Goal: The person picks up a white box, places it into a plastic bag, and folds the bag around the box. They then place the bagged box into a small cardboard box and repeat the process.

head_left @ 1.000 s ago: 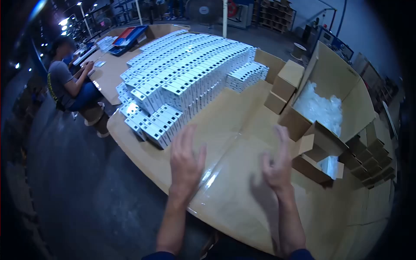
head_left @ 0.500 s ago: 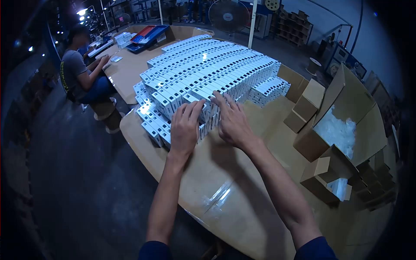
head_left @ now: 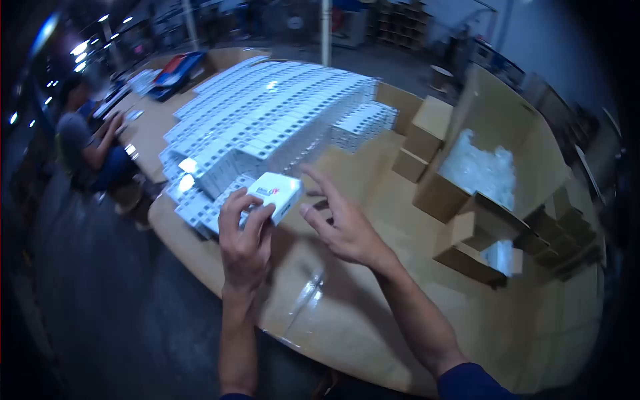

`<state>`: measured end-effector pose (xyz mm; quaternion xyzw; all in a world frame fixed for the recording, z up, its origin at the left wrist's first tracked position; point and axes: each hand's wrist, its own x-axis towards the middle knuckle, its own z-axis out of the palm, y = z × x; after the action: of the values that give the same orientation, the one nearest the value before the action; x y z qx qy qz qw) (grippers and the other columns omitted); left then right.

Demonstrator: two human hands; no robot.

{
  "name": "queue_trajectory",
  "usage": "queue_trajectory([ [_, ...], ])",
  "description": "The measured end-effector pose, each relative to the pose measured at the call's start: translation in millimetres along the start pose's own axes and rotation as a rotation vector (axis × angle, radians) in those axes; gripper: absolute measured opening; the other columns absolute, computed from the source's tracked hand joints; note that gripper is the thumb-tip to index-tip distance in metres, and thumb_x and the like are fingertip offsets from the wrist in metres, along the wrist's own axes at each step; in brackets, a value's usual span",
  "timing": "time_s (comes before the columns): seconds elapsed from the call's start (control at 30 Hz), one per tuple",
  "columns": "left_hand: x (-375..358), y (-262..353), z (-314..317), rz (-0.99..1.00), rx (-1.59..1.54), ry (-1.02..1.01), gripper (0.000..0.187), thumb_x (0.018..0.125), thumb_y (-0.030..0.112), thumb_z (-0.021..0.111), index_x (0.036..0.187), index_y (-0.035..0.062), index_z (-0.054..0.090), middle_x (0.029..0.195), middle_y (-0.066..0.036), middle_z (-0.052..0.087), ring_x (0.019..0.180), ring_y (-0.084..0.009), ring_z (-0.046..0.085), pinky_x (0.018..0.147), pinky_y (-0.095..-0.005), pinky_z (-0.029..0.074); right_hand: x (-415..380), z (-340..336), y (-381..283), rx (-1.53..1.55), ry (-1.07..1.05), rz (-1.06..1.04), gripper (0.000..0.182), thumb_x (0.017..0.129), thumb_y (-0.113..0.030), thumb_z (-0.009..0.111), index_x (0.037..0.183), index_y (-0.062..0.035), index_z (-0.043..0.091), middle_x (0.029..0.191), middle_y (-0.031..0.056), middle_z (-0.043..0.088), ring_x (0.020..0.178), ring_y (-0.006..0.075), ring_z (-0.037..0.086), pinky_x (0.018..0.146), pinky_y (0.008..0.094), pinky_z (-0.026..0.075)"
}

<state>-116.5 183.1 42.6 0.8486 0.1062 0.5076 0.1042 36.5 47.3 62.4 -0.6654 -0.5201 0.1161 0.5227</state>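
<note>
A small white box with dark and red print on its face is gripped by my left hand, just in front of the big stack. To the right of that box, my right hand has its fingers apart and holds nothing. Many white boxes stand in packed rows on the brown-covered table, with a lower group at their near left and another at the right.
An open carton with clear plastic bags stands at the right, a smaller open carton before it. Closed brown boxes are beside them. Another person sits at the far left, near a blue tray.
My left hand has lifted a white box off the stack and drawn it nearer. My right hand has come away from the stack with its fingers spread. The view has shifted right.
</note>
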Motion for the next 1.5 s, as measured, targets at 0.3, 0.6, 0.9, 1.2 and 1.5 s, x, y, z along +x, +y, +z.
queue_trajectory([
  [0.3, 22.5, 157.1, 62.1, 0.238, -0.576, -0.409, 0.041, 0.071, 0.009, 0.089, 0.107, 0.0060, 0.069, 0.117, -0.014, 0.062, 0.109, -0.0327, 0.065, 0.089, -0.0425, 0.056, -139.8, -124.8, -1.4, 0.583, 0.232, 0.353, 0.026, 0.107, -0.012, 0.055, 0.130, -0.0019, 0.062, 0.114, 0.0044, 0.065, 0.101, 0.0099, 0.061, 0.086, 0.0278, 0.054],
  [0.6, 145.8, 227.8, 260.8, 0.508, -0.486, -0.566, 0.028, 0.084, 0.000, 0.073, 0.110, 0.0032, 0.067, 0.105, -0.017, 0.066, 0.107, -0.0360, 0.064, 0.091, -0.0453, 0.053, -181.5, -293.6, 0.0, -0.202, 0.563, 0.307, 0.021, 0.095, -0.004, 0.060, 0.108, -0.0072, 0.076, 0.087, 0.0029, 0.065, 0.080, 0.0114, 0.054, 0.075, 0.0276, 0.045],
  [0.9, 177.3, 239.2, 411.7, 0.542, -0.102, -1.005, 0.024, 0.086, 0.010, 0.073, 0.108, 0.0013, 0.071, 0.100, -0.022, 0.072, 0.096, -0.0428, 0.068, 0.088, -0.0487, 0.055, -143.3, -375.8, 74.1, -0.587, 0.607, 0.279, 0.028, 0.093, -0.019, 0.070, 0.118, -0.0058, 0.075, 0.107, 0.0117, 0.075, 0.094, 0.0204, 0.062, 0.086, 0.0327, 0.049],
  [1.2, 171.0, 261.5, 365.1, 0.161, -0.750, -0.536, 0.022, 0.085, 0.007, 0.073, 0.091, -0.0018, 0.054, 0.073, -0.018, 0.058, 0.066, -0.0229, 0.053, 0.070, -0.0353, 0.050, -96.5, -378.6, 118.6, -0.683, 0.679, 0.443, 0.090, 0.068, -0.064, 0.086, 0.117, 0.0105, 0.071, 0.112, 0.0300, 0.071, 0.116, 0.0359, 0.065, 0.101, 0.0455, 0.051],
  [1.5, 169.7, 261.3, 336.4, -0.196, -0.977, -0.553, 0.037, 0.097, 0.025, 0.075, 0.076, 0.0043, 0.052, 0.063, 0.002, 0.052, 0.056, -0.0040, 0.047, 0.051, -0.0267, 0.040, -100.5, -367.2, 95.7, -0.360, 0.746, 0.394, 0.038, 0.096, -0.030, 0.071, 0.088, 0.0076, 0.072, 0.078, 0.0148, 0.070, 0.076, 0.0152, 0.062, 0.072, 0.0341, 0.050],
])
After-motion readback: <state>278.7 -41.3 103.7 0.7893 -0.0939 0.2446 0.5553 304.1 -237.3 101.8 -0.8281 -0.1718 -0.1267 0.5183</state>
